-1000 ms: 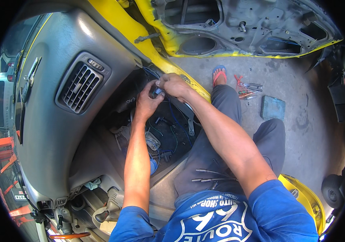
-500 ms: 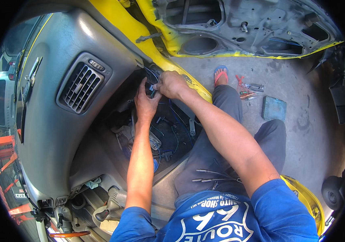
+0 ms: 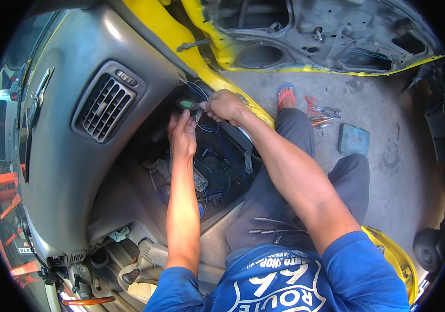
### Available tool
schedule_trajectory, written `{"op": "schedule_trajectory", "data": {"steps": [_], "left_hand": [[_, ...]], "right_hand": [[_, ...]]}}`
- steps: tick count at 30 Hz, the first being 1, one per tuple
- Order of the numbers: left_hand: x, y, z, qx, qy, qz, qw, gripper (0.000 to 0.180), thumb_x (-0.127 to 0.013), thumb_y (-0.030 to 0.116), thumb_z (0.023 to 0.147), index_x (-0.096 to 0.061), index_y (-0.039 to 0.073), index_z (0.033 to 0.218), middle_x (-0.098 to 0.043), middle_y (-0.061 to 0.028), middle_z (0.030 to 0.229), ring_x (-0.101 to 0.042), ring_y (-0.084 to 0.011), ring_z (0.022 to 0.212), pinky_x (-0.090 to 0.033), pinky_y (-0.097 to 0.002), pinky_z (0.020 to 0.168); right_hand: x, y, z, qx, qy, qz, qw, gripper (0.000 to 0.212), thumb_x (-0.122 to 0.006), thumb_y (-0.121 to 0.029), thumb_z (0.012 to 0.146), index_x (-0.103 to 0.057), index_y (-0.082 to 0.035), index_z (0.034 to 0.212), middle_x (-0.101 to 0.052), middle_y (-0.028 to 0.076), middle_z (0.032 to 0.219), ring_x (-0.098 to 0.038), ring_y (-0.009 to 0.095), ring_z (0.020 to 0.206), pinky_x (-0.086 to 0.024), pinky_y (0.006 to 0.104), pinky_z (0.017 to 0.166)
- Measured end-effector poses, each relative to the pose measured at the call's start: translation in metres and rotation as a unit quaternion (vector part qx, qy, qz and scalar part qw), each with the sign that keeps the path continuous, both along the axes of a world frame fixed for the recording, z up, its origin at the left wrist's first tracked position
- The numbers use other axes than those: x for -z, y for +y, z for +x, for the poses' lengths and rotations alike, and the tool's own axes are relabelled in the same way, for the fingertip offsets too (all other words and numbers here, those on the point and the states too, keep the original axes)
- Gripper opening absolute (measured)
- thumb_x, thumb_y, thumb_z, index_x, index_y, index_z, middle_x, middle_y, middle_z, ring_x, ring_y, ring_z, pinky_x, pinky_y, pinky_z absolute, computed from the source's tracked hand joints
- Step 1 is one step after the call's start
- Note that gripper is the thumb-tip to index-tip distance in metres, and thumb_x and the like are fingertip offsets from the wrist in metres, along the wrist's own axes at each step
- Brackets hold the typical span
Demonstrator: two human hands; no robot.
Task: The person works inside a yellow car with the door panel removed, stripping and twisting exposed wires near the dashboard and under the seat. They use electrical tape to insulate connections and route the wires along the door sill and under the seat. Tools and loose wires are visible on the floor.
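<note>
In the footwell under the dashboard, my left hand (image 3: 183, 135) is closed on a roll of black electrical tape (image 3: 186, 104), its middle showing green. The roll stands at my fingertips, just left of the other hand. My right hand (image 3: 225, 106) comes in over the yellow door sill and pinches thin wires (image 3: 197, 91) beside the tape. Blue and pale strands run from these fingers up to the door pillar and down into the footwell. Whether the tape's loose end touches the wires is too small to tell.
The grey dashboard with its air vent (image 3: 106, 107) rises at left. An open, stripped door (image 3: 311, 36) stands at the top. Pliers and screwdrivers (image 3: 326, 115) lie on the concrete beside a teal box (image 3: 353, 139). Loose wires and connectors (image 3: 214, 198) litter the footwell. Metal tools (image 3: 274, 225) rest across my lap.
The tape roll now shows in my left hand, where a small pale bluish piece was between the hands before. My right hand has shifted slightly right, and the hands are farther apart.
</note>
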State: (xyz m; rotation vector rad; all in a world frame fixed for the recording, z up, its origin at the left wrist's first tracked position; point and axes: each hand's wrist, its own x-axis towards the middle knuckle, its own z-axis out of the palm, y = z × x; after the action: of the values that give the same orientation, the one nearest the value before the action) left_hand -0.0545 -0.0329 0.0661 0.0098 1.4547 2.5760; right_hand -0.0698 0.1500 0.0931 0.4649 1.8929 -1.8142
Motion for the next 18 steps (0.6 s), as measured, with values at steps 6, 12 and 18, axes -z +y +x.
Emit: {"op": "schedule_trajectory", "data": {"steps": [6, 12, 18], "left_hand": [[-0.005, -0.006, 0.022, 0.039, -0.03, 0.144, 0.988, 0.049, -0.069, 0.011, 0.097, -0.053, 0.011, 0.144, -0.059, -0.0064, 0.143, -0.047, -0.0239, 0.14, -0.029, -0.0481, 0.12], [-0.009, 0.006, 0.017, 0.073, 0.039, -0.228, 0.97, 0.065, -0.076, 0.009, 0.09, -0.049, 0.008, 0.149, -0.06, -0.0154, 0.136, -0.054, -0.0232, 0.129, -0.04, -0.0369, 0.114], [-0.02, 0.008, 0.006, 0.115, 0.129, -0.504, 0.846, 0.086, -0.09, 0.026, 0.079, -0.046, 0.004, 0.15, -0.065, -0.0145, 0.132, -0.06, -0.021, 0.118, -0.05, -0.0353, 0.099]], "right_hand": [[-0.008, -0.008, -0.003, -0.027, 0.061, 0.134, 0.989, 0.032, -0.072, -0.03, 0.091, -0.076, 0.0, 0.103, -0.075, 0.021, 0.099, -0.073, 0.032, 0.093, -0.056, 0.0406, 0.083], [-0.009, -0.005, 0.003, -0.041, 0.059, 0.148, 0.986, 0.036, -0.072, -0.031, 0.089, -0.076, 0.0, 0.106, -0.074, 0.022, 0.106, -0.071, 0.035, 0.102, -0.054, 0.0414, 0.089], [-0.005, 0.002, 0.003, -0.067, 0.042, 0.087, 0.993, 0.033, -0.073, -0.031, 0.088, -0.077, 0.0, 0.1, -0.075, 0.019, 0.098, -0.072, 0.031, 0.091, -0.054, 0.0402, 0.084]]}}
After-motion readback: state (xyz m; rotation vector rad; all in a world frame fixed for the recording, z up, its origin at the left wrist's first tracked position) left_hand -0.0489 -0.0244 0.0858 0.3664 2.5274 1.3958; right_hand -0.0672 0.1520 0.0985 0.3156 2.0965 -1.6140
